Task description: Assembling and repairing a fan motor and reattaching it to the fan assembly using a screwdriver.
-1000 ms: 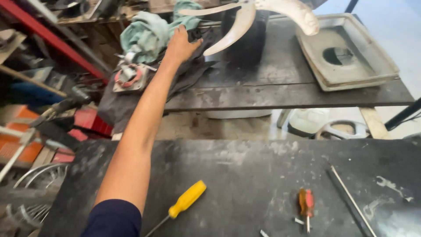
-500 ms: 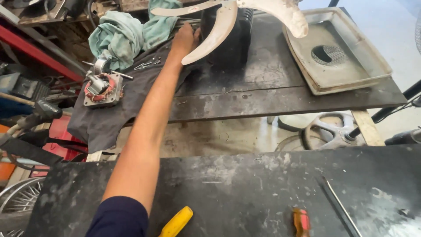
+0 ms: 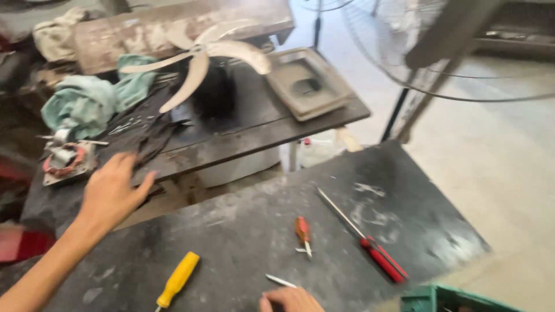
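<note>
The left hand (image 3: 113, 193) hangs in the air with its fingers (image 3: 124, 164) loosely spread and slightly curled, gripping nothing. It sits over the gap between the near tabletop (image 3: 243, 231) and the far dark tabletop (image 3: 248, 124). From those fingertips, the dark rag (image 3: 147, 136) draped over the far tabletop's front edge lies closest, at about one o'clock, near but not touching. At roughly ten o'clock, a little farther off, sits the small motor with copper windings (image 3: 63, 159). Beyond it, toward eleven o'clock, is a bundled teal cloth (image 3: 87, 101). The pale fan blade (image 3: 199, 58) stands higher up at about one o'clock, well apart from the fingers.

The right hand (image 3: 292, 300) shows only as knuckles at the bottom edge, so I cannot tell how far its fingers are closed or whether they hold something. A thin metal pin (image 3: 281, 281) lies just beside it at eleven o'clock, its long axis running from ten to four. The short red-handled screwdriver (image 3: 303, 234) lies at twelve o'clock from this hand, long axis nearly upright in view, tip toward the person. The yellow-handled screwdriver (image 3: 178, 279) lies at nine o'clock, between the two hands, angled from seven to one. The long red-handled screwdriver (image 3: 364, 238) lies at two o'clock, handle nearest the right hand.
</note>
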